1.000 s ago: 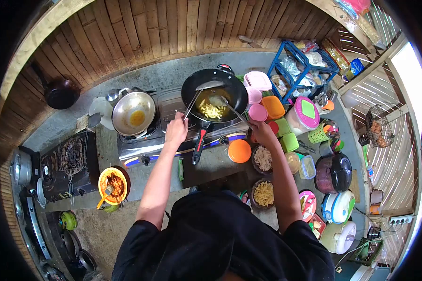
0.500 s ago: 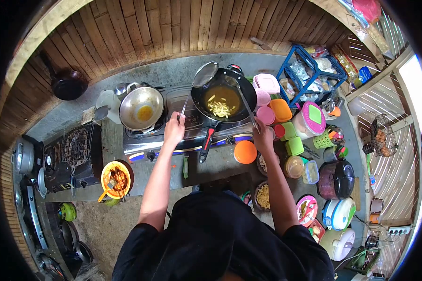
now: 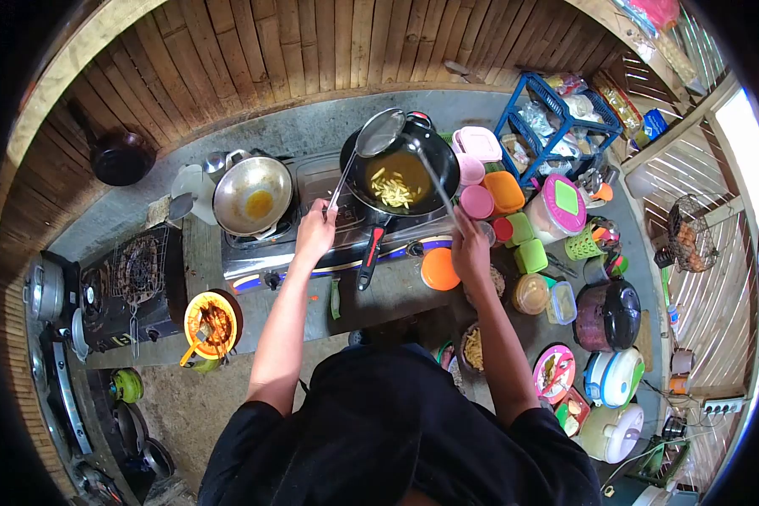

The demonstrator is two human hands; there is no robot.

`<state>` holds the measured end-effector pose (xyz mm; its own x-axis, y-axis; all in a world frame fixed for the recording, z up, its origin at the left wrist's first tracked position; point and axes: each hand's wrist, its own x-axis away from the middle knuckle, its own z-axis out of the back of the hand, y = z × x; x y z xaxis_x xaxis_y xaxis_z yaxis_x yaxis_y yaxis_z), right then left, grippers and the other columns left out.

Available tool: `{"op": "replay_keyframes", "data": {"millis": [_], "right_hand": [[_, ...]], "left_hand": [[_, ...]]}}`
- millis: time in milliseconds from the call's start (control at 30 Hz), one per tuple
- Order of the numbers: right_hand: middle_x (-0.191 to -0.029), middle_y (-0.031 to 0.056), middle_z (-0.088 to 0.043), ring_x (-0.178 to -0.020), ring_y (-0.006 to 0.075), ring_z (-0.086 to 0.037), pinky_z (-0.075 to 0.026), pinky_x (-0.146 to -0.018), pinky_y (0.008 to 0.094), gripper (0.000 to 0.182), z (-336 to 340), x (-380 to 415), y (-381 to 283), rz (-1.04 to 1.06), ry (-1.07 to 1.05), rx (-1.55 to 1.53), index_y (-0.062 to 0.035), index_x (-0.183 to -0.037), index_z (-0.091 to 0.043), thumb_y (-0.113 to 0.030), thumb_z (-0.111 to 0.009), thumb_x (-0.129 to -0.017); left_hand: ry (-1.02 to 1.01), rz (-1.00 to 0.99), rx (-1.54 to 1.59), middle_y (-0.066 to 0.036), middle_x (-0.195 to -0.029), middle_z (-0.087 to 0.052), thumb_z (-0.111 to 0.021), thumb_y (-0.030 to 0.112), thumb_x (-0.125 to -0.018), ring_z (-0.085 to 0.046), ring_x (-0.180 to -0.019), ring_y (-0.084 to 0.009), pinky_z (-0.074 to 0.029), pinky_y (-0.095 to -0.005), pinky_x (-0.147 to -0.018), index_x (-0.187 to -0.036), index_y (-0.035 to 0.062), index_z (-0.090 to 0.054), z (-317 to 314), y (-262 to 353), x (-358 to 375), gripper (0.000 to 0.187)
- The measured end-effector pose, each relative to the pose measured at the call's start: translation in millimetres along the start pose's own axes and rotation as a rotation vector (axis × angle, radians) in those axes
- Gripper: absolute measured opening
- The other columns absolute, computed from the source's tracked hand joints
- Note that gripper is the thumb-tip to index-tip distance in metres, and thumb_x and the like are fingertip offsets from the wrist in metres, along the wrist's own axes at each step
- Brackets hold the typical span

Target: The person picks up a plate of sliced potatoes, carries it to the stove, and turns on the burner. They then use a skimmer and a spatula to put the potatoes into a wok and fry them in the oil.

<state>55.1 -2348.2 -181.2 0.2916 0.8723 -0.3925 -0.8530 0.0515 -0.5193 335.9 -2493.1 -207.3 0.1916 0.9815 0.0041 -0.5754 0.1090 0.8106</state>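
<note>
My left hand (image 3: 316, 229) is closed around the handle of a round strainer (image 3: 380, 132), whose mesh hangs over the upper left of a black wok (image 3: 356, 181). Closed on the handle of a metal spatula (image 3: 434, 175), my right hand (image 3: 471, 244) is to the wok's lower right. The spatula's far end is over the wok's upper right. Pale yellow strips (image 3: 391, 189) lie in brown oil at the wok's lower left. The wok's black and red handle (image 3: 371, 257) points toward me, and neither hand touches it.
A second, grey wok (image 3: 254, 196) sits on the stove's left burner. An orange bowl (image 3: 196, 316) with red sauce stands at the counter's front left. Colourful containers (image 3: 503, 193) and a blue rack (image 3: 521, 100) are on the right. A grill (image 3: 137, 263) is at the far left.
The strainer has moved slightly right and farther over the wok. The spatula has shifted a little in the wok, and my right hand has turned slightly.
</note>
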Motion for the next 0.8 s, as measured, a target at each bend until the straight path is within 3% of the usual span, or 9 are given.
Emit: {"op": "replay_keyframes", "data": {"millis": [100,233,300,333,433,500,567,667,800], "right_hand": [[-0.105,0.0250,-0.061,-0.090,0.0433,-0.062,-0.050,-0.074,0.0508,0.041,7,-12,-6,0.002,0.080,0.056,-0.0092,-0.129,-0.055,-0.008,-0.054,-0.088],[-0.108,0.0253,-0.062,-0.091,0.0439,-0.062,-0.050,-0.078,0.0506,0.039,10,-9,0,-0.050,-0.171,0.121,-0.0086,-0.127,-0.057,-0.007,-0.054,-0.088],[-0.106,0.0253,-0.063,-0.091,0.0432,-0.062,-0.050,-0.078,0.0501,0.038,8,-2,4,-0.060,-0.159,0.051,-0.0084,-0.126,-0.058,-0.006,-0.055,-0.088],[-0.104,0.0254,-0.063,-0.091,0.0425,-0.062,-0.050,-0.079,0.0496,0.038,8,-2,6,-0.072,-0.139,-0.021,-0.0082,-0.125,-0.059,-0.006,-0.055,-0.087],[-0.100,0.0250,-0.065,-0.088,0.0415,-0.063,-0.050,-0.078,0.0491,0.038,11,-9,11,0.005,0.064,-0.129,-0.0081,-0.123,-0.061,-0.005,-0.057,-0.086],[-0.101,0.0239,-0.065,-0.088,0.0411,-0.064,-0.050,-0.076,0.0486,0.037,17,-16,12,-0.007,0.081,-0.048,-0.0083,-0.123,-0.061,-0.006,-0.057,-0.086],[-0.100,0.0229,-0.065,-0.086,0.0413,-0.064,-0.050,-0.075,0.0497,0.037,22,-21,11,-0.007,0.053,0.027,-0.0096,-0.123,-0.061,-0.008,-0.058,-0.086],[-0.098,0.0223,-0.065,-0.083,0.0411,-0.063,-0.050,-0.073,0.0503,0.037,16,-18,19,0.078,-0.055,0.070,-0.0121,-0.123,-0.061,-0.010,-0.058,-0.087],[-0.094,0.0212,-0.064,-0.081,0.0411,-0.063,-0.050,-0.072,0.0508,0.037,28,-23,11,0.066,-0.033,0.097,-0.0144,-0.124,-0.061,-0.012,-0.058,-0.087]], "left_hand": [[-0.031,-0.017,-0.009,-0.021,-0.075,-0.065,-0.053,0.027,-0.097,-0.065,-0.079,-0.0420,-0.047,-0.0500,-0.071,-0.105,0.0059,-0.055,4,8,5,0.023],[-0.021,-0.014,-0.002,-0.022,-0.077,-0.065,-0.055,0.025,-0.096,-0.064,-0.080,-0.0437,-0.046,-0.0514,-0.071,-0.105,0.0071,-0.055,1,8,-3,0.021],[0.003,-0.062,0.009,-0.024,-0.079,-0.065,-0.056,0.025,-0.095,-0.063,-0.081,-0.0450,-0.046,-0.0523,-0.071,-0.105,0.0077,-0.055,5,2,-7,0.019],[0.063,-0.115,-0.003,-0.014,-0.067,-0.061,-0.055,0.022,-0.095,-0.063,-0.065,-0.0312,-0.045,-0.0425,-0.061,-0.098,0.0069,-0.056,4,-2,-9,0.016],[0.072,-0.133,-0.054,-0.014,-0.068,-0.061,-0.055,0.022,-0.095,-0.063,-0.065,-0.0308,-0.045,-0.0427,-0.061,-0.097,0.0067,-0.056,12,-3,-14,0.015],[0.057,-0.139,-0.074,-0.014,-0.068,-0.061,-0.055,0.022,-0.095,-0.063,-0.066,-0.0320,-0.045,-0.0437,-0.061,-0.096,0.0069,-0.055,17,1,-15,0.015],[-0.052,-0.100,-0.039,-0.023,-0.078,-0.064,-0.057,0.022,-0.094,-0.062,-0.082,-0.0461,-0.046,-0.0526,-0.070,-0.099,0.0066,-0.054,19,7,-15,0.017],[-0.043,-0.108,-0.069,-0.023,-0.077,-0.064,-0.057,0.022,-0.094,-0.061,-0.082,-0.0463,-0.046,-0.0531,-0.070,-0.099,0.0072,-0.054,19,21,-9,0.016],[-0.044,-0.105,-0.072,-0.023,-0.077,-0.064,-0.057,0.022,-0.094,-0.061,-0.081,-0.0462,-0.046,-0.0534,-0.070,-0.099,0.0074,-0.054,16,14,-13,0.016]]}}
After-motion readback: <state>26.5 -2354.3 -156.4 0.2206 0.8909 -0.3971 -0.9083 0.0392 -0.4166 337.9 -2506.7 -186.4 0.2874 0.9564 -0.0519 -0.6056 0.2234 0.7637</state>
